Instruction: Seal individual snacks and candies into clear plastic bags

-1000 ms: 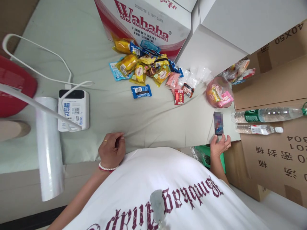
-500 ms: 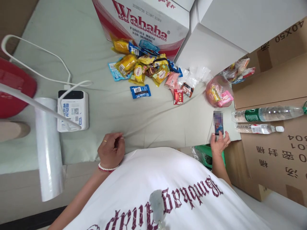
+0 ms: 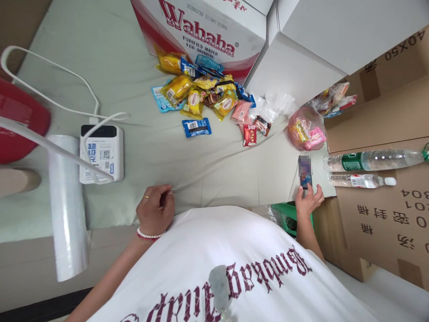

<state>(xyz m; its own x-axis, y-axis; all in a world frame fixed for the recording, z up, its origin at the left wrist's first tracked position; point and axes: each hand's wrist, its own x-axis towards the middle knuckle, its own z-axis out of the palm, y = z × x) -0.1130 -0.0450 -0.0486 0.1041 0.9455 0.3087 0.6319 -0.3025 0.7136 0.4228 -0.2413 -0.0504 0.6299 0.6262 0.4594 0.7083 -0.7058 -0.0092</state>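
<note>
My left hand (image 3: 155, 208), with a ring and a beaded bracelet, rests at the table's near edge. Its fingers are curled into a loose fist, and nothing shows in them. At the far right, my right hand (image 3: 307, 201) has its fingers apart, the tips at the lower end of a phone (image 3: 304, 174) with a lit screen, lying on the table. Beyond the phone stands a pink translucent bowl (image 3: 292, 132) with wrapped snacks inside. A pile of packaged snacks (image 3: 194, 103) lies mid-table, with a blue packet (image 3: 197, 127) slightly apart from it.
A Wahaha water carton (image 3: 208, 38) stands behind the snacks. On the left are a white power bank (image 3: 115, 156) with a looping cable, a roll of clear film (image 3: 69, 214) overhanging the edge, and a red object (image 3: 20, 120). Two bottles (image 3: 375, 159) lie by cardboard boxes (image 3: 378, 214) at right.
My right hand has shifted very slightly to the right beside the phone. My left hand and the things on the table stay where they were; the view has barely moved.
</note>
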